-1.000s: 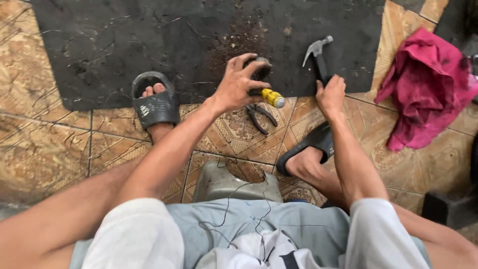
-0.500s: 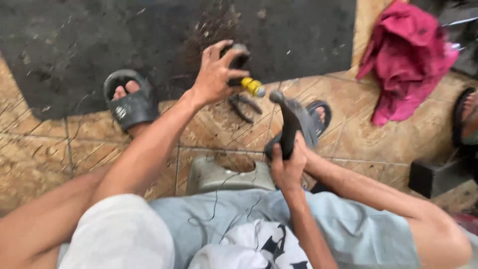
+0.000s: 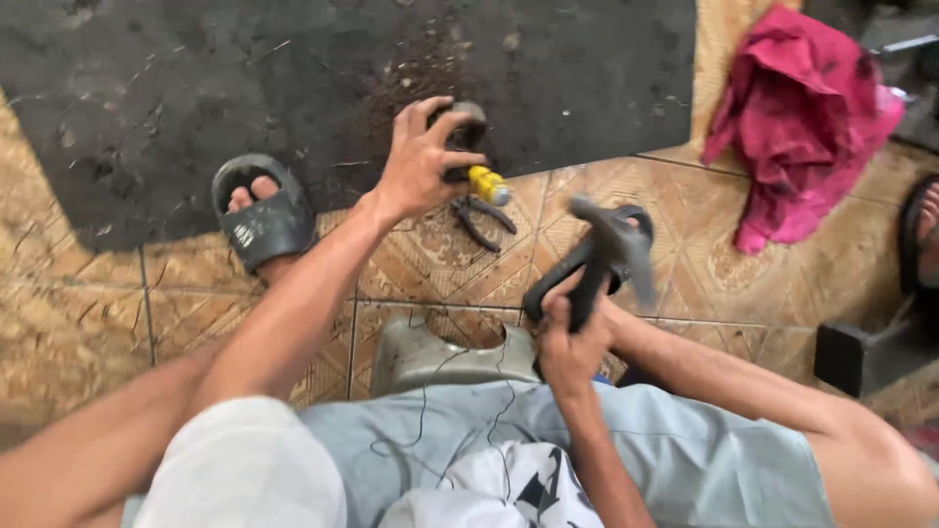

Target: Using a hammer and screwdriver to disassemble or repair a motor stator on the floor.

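my left hand (image 3: 419,161) grips a yellow-tipped tool (image 3: 481,180) on the mat (image 3: 196,78); my right hand (image 3: 570,342) holds a hammer (image 3: 604,256) above the pliers (image 3: 481,217).

Patterned tan floor tiles (image 3: 743,284) under a black mat (image 3: 245,78), in daylight.

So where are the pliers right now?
In the head view the pliers lie on the tiled floor near centre, just below the left hand, left of the raised hammer, close to the black mat.
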